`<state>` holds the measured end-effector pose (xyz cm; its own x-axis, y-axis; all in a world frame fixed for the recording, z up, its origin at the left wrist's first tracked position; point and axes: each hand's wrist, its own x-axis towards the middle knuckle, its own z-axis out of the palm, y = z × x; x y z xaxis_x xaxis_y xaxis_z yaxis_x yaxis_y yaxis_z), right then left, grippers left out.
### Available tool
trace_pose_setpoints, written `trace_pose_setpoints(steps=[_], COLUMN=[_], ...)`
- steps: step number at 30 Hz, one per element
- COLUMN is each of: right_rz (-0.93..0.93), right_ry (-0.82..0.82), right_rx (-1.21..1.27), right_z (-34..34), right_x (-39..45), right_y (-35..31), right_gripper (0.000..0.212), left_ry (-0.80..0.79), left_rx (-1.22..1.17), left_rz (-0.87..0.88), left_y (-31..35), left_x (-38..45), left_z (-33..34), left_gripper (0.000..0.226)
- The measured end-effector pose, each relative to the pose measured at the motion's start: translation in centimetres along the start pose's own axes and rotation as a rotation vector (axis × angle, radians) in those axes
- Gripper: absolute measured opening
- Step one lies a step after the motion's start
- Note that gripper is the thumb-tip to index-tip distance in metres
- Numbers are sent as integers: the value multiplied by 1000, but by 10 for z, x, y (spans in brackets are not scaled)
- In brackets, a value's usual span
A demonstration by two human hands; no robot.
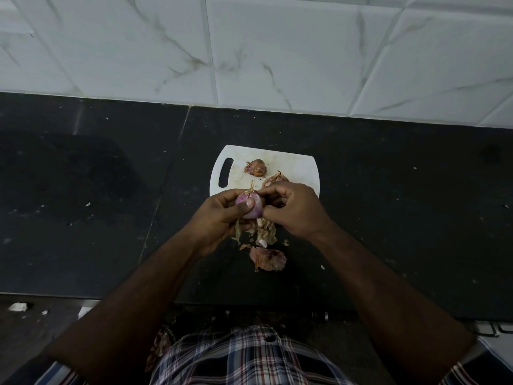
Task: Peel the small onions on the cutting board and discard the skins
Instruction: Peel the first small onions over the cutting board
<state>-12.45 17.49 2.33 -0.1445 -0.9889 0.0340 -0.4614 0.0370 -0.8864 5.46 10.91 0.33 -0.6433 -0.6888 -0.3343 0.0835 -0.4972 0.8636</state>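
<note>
The left hand (222,215) cups a purple onion (249,208), thumb pressed on it, above the near edge of the cutting board (294,162). The right hand (294,209) pinches skin at its side: peeling is underway. Shed skins (268,258) litter the table (83,190); two unpeeled onions (256,167) wait. Next, probably, strip the rest.

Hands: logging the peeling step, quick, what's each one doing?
Left hand: holding the onion.
Right hand: pinching the onion's skin.
</note>
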Motion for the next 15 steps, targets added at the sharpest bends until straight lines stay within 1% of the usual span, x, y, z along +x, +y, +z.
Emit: trace_pose_setpoints(steps=[4, 7, 9, 11, 12, 15], right_rz=[-19, 1, 57, 128, 129, 23], right_ry=[11, 50, 42, -20, -54, -61], right_rx=[-85, -105, -9, 156, 201, 64], right_z=[3, 1, -2, -6, -7, -6], right_x=[3, 5, 6, 6, 6, 3], right_y=[2, 4, 6, 5, 4, 4], right_gripper=[26, 21, 22, 26, 25, 24], left_ry=[8, -15, -18, -7, -5, -1], left_rx=[40, 30, 28, 36, 55, 124], left_rz=[13, 11, 11, 11, 10, 4], left_y=[0, 1, 3, 4, 5, 6], left_x=[0, -1, -2, -2, -1, -1], left_z=[1, 1, 1, 1, 0, -2], left_gripper=[41, 40, 39, 39, 39, 40])
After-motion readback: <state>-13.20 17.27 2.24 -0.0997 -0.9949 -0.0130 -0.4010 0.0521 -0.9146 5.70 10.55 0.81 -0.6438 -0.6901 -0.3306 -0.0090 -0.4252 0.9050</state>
